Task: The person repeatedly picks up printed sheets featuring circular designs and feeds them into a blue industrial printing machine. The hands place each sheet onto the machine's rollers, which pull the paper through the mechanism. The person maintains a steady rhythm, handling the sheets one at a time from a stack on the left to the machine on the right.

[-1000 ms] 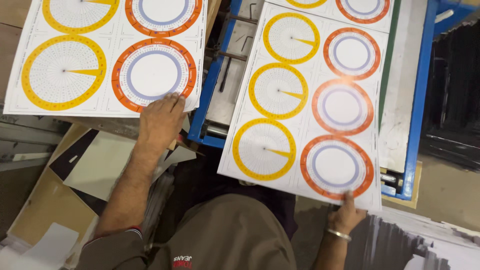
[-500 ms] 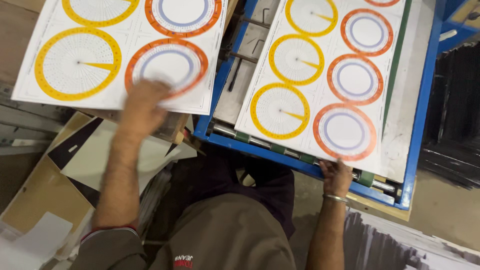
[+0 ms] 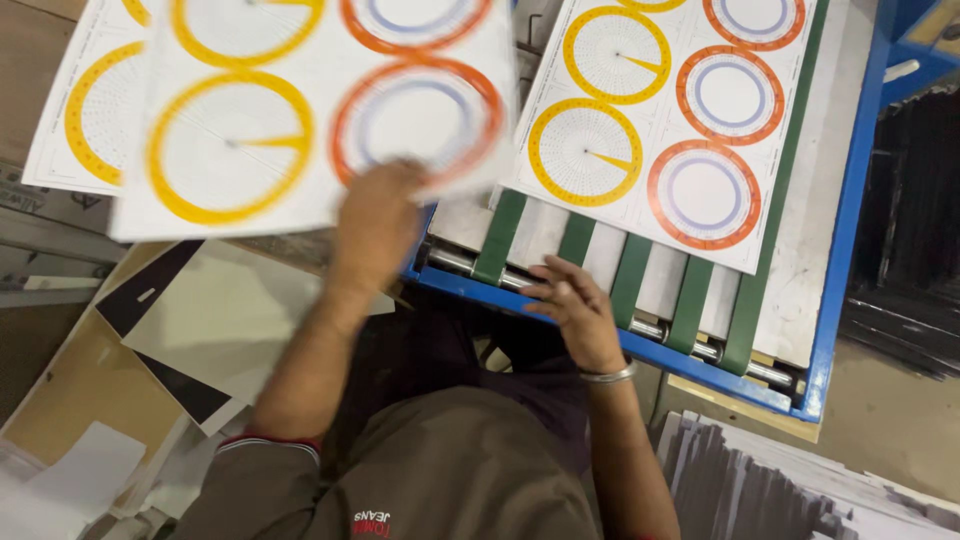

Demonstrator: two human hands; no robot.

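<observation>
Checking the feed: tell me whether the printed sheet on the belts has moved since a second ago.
Yes. The printed sheet has travelled up the green belts, away from the blue frame's near edge, uncovering belts and rollers beside the right hand.

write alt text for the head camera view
Seen from above, a person's left hand lifts a white printed sheet of yellow and orange rings. The right hand rests at a blue conveyor carrying a similar sheet.

Lifted sheet (image 3: 300, 120) above stack (image 3: 80, 130), left; another sheet (image 3: 660, 130) on conveyor (image 3: 640, 290), right.
</observation>
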